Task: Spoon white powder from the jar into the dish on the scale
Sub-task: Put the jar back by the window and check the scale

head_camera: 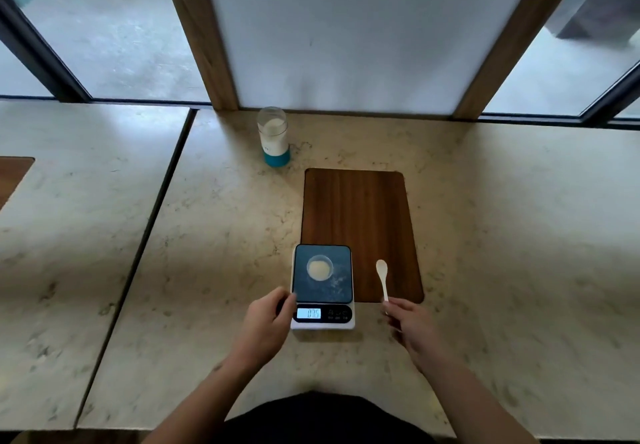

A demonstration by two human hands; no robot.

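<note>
A small clear dish (pixel 320 267) with white powder in it sits on the dark platform of a white scale (pixel 322 286); the lit display reads about 0.75. The jar (pixel 273 137), clear with a teal base and white powder inside, stands far back near the wall, without a lid that I can see. My right hand (pixel 412 325) pinches the handle end of a white spoon (pixel 382 277), whose empty bowl lies over the wooden board. My left hand (pixel 268 322) touches the scale's left front corner with curled fingers; something dark may be between them.
A dark wooden board (pixel 360 208) lies on the marble counter (pixel 214 235), under the scale's back edge. A seam (pixel 138 260) separates a second counter slab on the left. A white panel with wooden posts rises behind the jar.
</note>
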